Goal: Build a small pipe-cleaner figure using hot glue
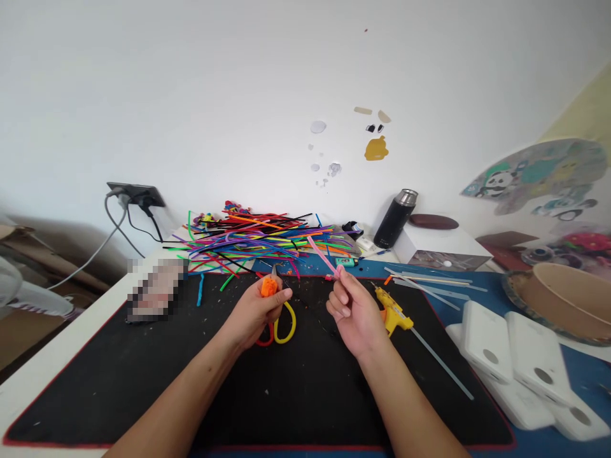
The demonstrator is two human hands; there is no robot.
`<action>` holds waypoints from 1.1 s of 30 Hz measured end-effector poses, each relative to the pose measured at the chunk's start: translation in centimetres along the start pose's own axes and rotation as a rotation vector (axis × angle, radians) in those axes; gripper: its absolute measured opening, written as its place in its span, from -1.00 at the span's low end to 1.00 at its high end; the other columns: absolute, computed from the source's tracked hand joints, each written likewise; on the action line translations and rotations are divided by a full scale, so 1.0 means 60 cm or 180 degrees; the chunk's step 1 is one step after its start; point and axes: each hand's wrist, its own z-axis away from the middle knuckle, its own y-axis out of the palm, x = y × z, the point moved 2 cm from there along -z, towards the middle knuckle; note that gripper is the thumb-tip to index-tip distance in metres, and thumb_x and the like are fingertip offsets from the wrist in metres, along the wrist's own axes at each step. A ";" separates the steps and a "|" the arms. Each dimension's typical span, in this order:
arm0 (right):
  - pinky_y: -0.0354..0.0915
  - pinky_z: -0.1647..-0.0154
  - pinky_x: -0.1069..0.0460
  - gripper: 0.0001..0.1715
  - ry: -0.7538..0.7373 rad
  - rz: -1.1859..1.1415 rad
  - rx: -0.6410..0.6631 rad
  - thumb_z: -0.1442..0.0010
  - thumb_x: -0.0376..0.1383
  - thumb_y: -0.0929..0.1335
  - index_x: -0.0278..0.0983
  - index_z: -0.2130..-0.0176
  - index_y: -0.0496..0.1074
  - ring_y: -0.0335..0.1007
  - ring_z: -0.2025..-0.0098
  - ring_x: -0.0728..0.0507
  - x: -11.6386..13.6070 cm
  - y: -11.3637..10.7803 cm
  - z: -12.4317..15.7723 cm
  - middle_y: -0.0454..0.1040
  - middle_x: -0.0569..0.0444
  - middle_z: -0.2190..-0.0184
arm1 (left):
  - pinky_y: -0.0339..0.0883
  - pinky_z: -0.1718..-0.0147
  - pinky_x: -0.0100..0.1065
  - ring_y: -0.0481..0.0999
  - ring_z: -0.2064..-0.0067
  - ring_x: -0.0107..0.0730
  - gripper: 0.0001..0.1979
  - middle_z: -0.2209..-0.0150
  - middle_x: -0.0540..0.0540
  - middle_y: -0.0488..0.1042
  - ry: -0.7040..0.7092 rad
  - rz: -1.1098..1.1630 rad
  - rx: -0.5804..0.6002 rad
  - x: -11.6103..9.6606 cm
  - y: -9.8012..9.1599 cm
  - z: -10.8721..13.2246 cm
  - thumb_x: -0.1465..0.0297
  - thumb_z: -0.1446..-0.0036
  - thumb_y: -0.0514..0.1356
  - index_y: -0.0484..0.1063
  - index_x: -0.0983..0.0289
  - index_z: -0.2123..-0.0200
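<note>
My left hand (252, 308) pinches a small orange bundle of fuzzy pipe cleaner (269, 287) between thumb and fingers. Scissors (285, 329) with one red and one yellow handle lie on the black mat behind that hand, which covers their middle; the blade tip shows above it. Between the thumb and fingertips of my right hand (358, 312) is a pink pipe cleaner (321, 252), slanting up to the left. A yellow glue gun (394, 312) with a long glue stick in it rests just right of my right hand.
Many coloured pipe cleaners (248, 242) are heaped along the wall. Behind my right hand are a teal lighter (344, 261) and a black flask (395, 219). Loose glue sticks (429, 284), white devices (529, 362) and a brown bowl (573, 296) sit right. A blurred-out object (157, 292) is left.
</note>
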 end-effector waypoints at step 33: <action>-0.15 0.62 0.10 -0.58 -0.0034 -0.0186 0.0170 -0.02 -0.07 0.60 -0.25 0.28 0.48 -0.08 0.67 0.09 0.006 0.005 0.001 0.20 0.33 0.66 | 0.37 0.12 -0.16 0.65 0.07 0.12 -0.58 0.11 0.30 0.69 0.0574 -0.5588 -0.0051 -0.029 0.047 -0.146 0.46 -0.17 0.25 0.56 0.12 -0.10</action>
